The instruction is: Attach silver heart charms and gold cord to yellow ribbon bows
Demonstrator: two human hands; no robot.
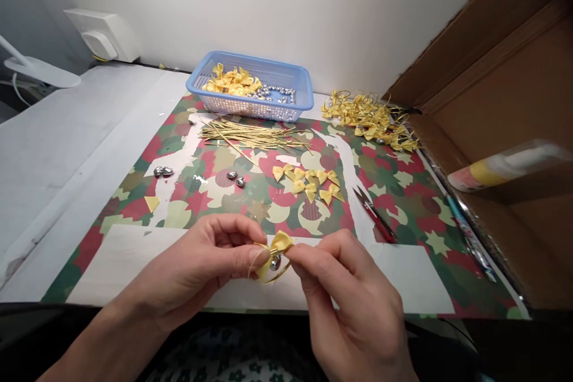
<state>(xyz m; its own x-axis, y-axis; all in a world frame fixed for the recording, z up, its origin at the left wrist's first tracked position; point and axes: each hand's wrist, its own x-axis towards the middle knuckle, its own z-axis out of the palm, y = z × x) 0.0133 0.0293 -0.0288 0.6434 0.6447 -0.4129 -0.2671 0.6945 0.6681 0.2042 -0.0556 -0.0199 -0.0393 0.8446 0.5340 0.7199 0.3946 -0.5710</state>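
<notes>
My left hand (203,265) and my right hand (353,298) meet near the table's front edge, both pinching a small yellow ribbon bow (276,246). A silver bell (275,262) and a thin gold wire loop hang from the bow between my fingertips. Beyond my hands, several loose yellow bows (308,182) lie on the patterned paper (403,191). Gold wire ties (250,134) lie in a bundle farther back, and a few silver bells (236,178) sit left of the bows.
A blue basket (250,108) with bows and bells stands at the back. A pile of finished bows (371,116) lies at the back right. Red scissors (376,218) lie right of my hands. A brown cardboard box (505,113) with a bottle (501,167) rises at the right.
</notes>
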